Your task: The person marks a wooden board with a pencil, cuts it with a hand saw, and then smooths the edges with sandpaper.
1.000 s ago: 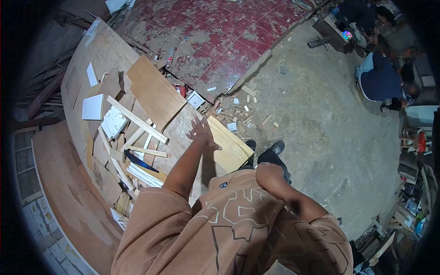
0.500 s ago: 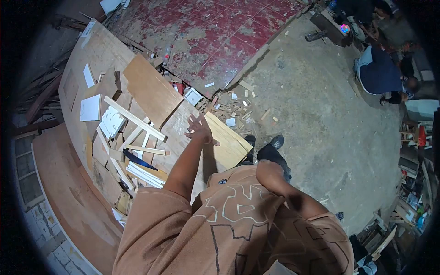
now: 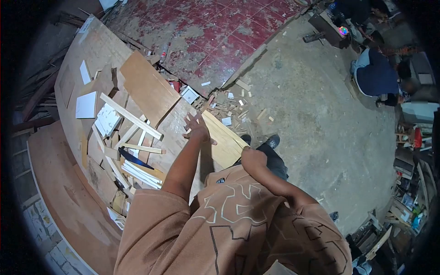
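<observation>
A pale wooden board (image 3: 224,144) lies at the near edge of the worktable (image 3: 170,127), with a thin lengthwise piece along its right side. My left hand (image 3: 197,129) is at the board's left edge, palm down, fingers spread and holding nothing. At the board's near right corner is my right hand (image 3: 253,159), its fingers curled round the edge and partly hidden underneath. Left of my left hand lies a brown plywood sheet (image 3: 149,89).
On the table's left are wood strips (image 3: 130,117), white panels (image 3: 86,105), a dark blue curved object (image 3: 135,158) and offcuts. Wood scraps (image 3: 229,110) litter the floor beyond the board. A crouching person (image 3: 378,75) is at the upper right, with clutter along the right side.
My right hand has moved up and left from beside my body to the board's near right corner and closed there. My left hand stays spread at the board's left edge.
</observation>
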Tool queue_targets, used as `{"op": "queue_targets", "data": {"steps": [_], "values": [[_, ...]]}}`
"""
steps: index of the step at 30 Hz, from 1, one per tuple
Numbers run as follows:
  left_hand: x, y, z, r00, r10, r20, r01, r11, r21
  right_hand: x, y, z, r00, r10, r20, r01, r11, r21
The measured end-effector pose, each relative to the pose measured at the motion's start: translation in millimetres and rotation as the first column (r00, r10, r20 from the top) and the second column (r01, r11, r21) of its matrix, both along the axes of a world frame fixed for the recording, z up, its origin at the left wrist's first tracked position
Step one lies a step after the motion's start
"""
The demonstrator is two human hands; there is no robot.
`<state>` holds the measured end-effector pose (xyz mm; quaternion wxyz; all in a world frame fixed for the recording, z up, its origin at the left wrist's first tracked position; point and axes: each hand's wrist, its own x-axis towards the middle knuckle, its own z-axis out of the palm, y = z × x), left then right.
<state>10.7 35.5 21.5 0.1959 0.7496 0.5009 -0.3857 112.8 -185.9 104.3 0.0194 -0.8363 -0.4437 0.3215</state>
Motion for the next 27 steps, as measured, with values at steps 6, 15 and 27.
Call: {"op": "queue_targets", "data": {"steps": [6, 15, 27], "values": [[3.3, -2.1, 18.4, 1.000, 0.026, -0.001, -0.026, 1.000, -0.011, -16.9, 16.2, -79.2, 0.986, 0.057, 0.159, -0.085, 0.981, 0.175], [1.8, -6.7, 37.0, 0.999, 0.038, -0.010, -0.038, 0.999, -0.009, -25.5, 19.2, -30.1, 0.981, 0.177, 0.077, -0.165, 0.976, -0.139], [-3.9, -15.0, 26.1, 0.999, -0.028, 0.042, 0.027, 0.999, 0.026, -5.6, 34.7, -67.0, 0.990, 0.081, -0.114, -0.085, 0.996, -0.026]]}}
